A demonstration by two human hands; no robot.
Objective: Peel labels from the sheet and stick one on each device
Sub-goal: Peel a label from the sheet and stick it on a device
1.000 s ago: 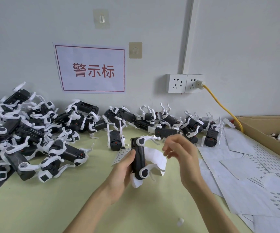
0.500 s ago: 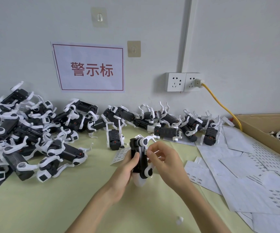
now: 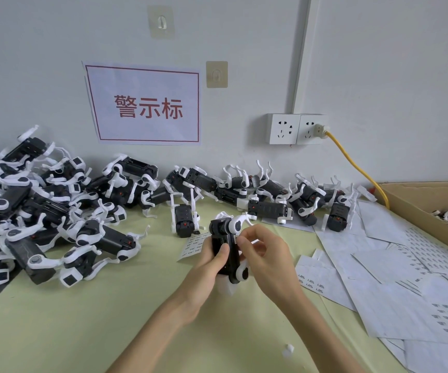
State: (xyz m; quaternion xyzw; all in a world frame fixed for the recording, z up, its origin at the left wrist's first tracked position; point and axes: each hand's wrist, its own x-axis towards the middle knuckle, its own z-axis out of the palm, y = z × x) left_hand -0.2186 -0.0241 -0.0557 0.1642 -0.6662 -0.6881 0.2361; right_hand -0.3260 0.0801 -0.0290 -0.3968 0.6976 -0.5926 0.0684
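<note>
Left hand (image 3: 212, 267): I grip the device (image 3: 226, 251).
Right hand (image 3: 264, 254): fingertips pinched, pressing a label on.
Left: pile of devices (image 3: 56, 211), frame's left.

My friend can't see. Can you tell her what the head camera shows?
The left hand holds a black-and-white device upright while the right hand presses its fingertips to its side. Many more devices are piled along the wall; label sheets lie right.

Head-worn camera looks forward and down, close over the table (image 3: 88, 332).

device (image 3: 224, 249) black, white | table (image 3: 109, 319) pale yellow-green | cable (image 3: 357, 168) yellow | sign (image 3: 147, 106) white, red
</note>
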